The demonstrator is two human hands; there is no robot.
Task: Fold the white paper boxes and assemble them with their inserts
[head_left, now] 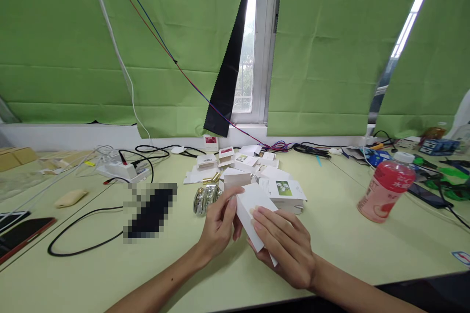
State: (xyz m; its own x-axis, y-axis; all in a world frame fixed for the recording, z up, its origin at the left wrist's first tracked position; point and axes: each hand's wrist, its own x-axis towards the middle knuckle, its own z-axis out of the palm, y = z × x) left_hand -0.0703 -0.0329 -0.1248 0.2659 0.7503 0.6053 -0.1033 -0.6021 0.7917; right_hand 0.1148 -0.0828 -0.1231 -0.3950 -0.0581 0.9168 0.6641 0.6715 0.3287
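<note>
White box (pixel 250 212) held, cartons (pixel 284 189) clustered just beyond, pink bottle (pixel 385 190), black cables (pixel 316 152) behind

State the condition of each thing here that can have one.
White box: held by left hand and right hand; closure unclear.
Box pile: heaped, some flaps open.
Drink bottle: capped, standing.
Power strip: cables plugged in.
Green curtains: drawn, parted at window.
Pixelated object: cannot tell.

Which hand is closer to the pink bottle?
Right. The right hand is on the white box, left of the pink bottle; the left hand is at the box's left edge, farther away.
</note>
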